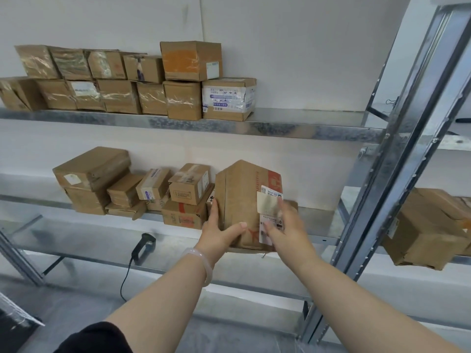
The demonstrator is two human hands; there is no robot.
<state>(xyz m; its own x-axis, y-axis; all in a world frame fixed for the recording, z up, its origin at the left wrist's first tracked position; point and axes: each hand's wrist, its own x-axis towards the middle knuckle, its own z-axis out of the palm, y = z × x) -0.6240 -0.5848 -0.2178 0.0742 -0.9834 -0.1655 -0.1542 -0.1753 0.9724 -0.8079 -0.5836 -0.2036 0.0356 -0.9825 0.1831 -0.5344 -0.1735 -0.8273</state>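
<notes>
A tall cardboard box (pixel 239 197) with a white shipping label and red print stands tilted at the front edge of the middle metal shelf (pixel 316 225). My left hand (pixel 219 233) grips its lower left corner, thumb across the front and fingers along the left side. The fingers of my right hand (pixel 285 225) lie flat on the label on the box's right face; this hand is blurred.
Several small boxes (pixel 158 192) are piled left of the held box. The upper shelf (pixel 178 123) carries two rows of taped boxes. A handheld barcode scanner (pixel 144 244) with a cable lies on the lower shelf. A steel upright (pixel 397 159) stands right, with another box (pixel 425 228) beyond.
</notes>
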